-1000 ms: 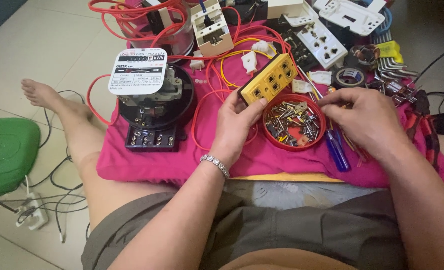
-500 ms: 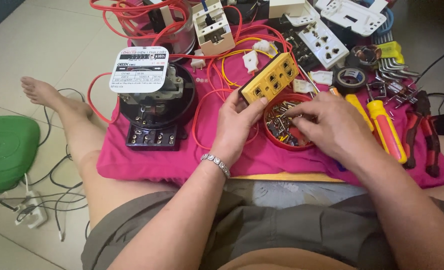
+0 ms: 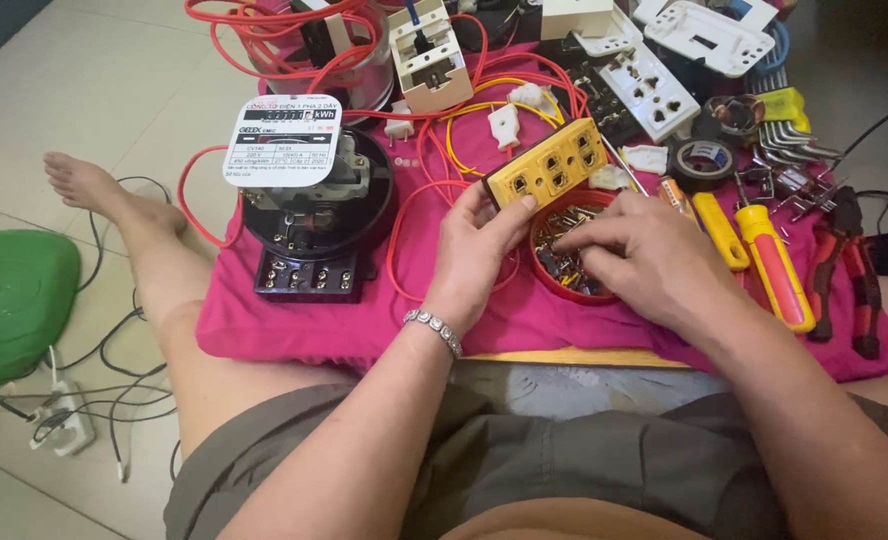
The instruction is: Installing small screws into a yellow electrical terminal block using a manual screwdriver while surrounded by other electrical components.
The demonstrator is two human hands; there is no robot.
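Here, right hand (image 3: 654, 265) fingers screws in red bowl (image 3: 549, 280).

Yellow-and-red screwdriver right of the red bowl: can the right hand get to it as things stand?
Probably yes. The right hand is in the red bowl, and the yellow-and-red screwdriver lies uncovered on the pink cloth beside it, with nothing between.

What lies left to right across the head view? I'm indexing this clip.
Green plastic stool → round black electricity meter → left hand holding yellow socket strip → right hand in red screw dish → yellow-handled screwdriver → red-handled pliers.
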